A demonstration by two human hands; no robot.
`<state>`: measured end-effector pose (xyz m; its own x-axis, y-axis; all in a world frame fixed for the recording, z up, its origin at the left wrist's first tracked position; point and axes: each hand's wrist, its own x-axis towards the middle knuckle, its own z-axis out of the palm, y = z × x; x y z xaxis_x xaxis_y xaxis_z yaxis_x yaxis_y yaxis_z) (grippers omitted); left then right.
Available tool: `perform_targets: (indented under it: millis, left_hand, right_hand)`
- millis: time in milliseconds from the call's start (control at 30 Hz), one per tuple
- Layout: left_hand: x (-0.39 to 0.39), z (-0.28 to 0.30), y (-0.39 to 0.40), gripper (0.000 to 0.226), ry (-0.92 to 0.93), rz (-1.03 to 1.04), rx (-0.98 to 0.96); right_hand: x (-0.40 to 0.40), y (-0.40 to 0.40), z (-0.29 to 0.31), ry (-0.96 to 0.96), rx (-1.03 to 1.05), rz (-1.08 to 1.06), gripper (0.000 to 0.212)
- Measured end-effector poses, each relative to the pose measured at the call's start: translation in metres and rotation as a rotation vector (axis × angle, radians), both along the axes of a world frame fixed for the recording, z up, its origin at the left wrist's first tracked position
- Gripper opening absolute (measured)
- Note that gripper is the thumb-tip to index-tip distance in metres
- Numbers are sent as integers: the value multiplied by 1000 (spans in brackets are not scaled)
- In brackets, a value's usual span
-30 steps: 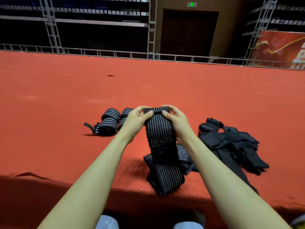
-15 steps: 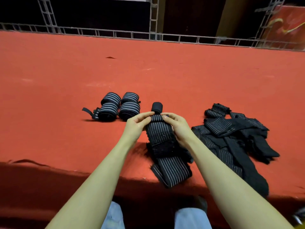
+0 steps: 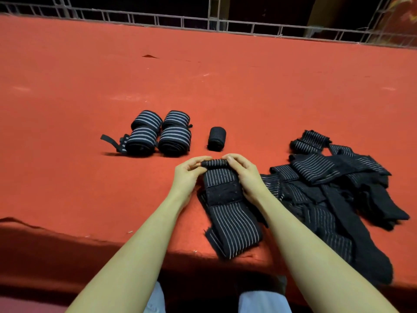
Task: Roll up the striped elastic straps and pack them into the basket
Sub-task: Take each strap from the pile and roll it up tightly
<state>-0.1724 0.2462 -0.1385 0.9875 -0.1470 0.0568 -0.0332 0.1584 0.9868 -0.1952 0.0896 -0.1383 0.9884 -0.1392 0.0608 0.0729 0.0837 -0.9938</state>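
where hands (image 3: 214,170) pinch: three rolls (image 3: 176,134)

My right hand (image 3: 242,175) covers one end of the strap (image 3: 228,206), and the loose pile (image 3: 334,199) hides its own lower layers.

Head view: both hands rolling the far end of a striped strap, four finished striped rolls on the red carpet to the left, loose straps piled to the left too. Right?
One thing is off: the pile of loose straps lies to the right of the hands, not the left. The head view shows it. The rest holds: the left hand and right hand roll the far end of the striped strap, and the four finished rolls sit to the left on the red carpet.
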Motion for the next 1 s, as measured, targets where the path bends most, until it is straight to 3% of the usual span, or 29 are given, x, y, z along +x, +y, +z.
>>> perform_targets:
  millis: [100,300,367,467,567,667,800,1000]
  left_hand:
    - [-1,-4,-6,37,55,-9,-102]
    - [1,-18,-9,13,37,4,9]
    - [2,-19,-8,10,46,32,-42]
    - [3,-18,-3,23,48,-29,-188]
    - [1,-18,0,31,49,-97,-216]
    - [1,-19,-2,35,41,-90,-206]
    - [3,-21,-2,40,13,-45,-198]
    - [3,-22,-5,44,-67,-40,-71]
  right_hand:
    - [4,-1,-6,42,47,-16,14]
    - [2,-2,-14,37,104,-43,18]
    - [2,0,-14,8,75,-48,15]
    - [3,0,-13,-24,81,7,18]
    - [2,-4,-12,-35,134,58,28]
    - [2,-6,-12,-7,140,36,33]
    - [5,-5,-16,-2,167,27,19]
    - [5,-5,-18,-42,91,-25,29]
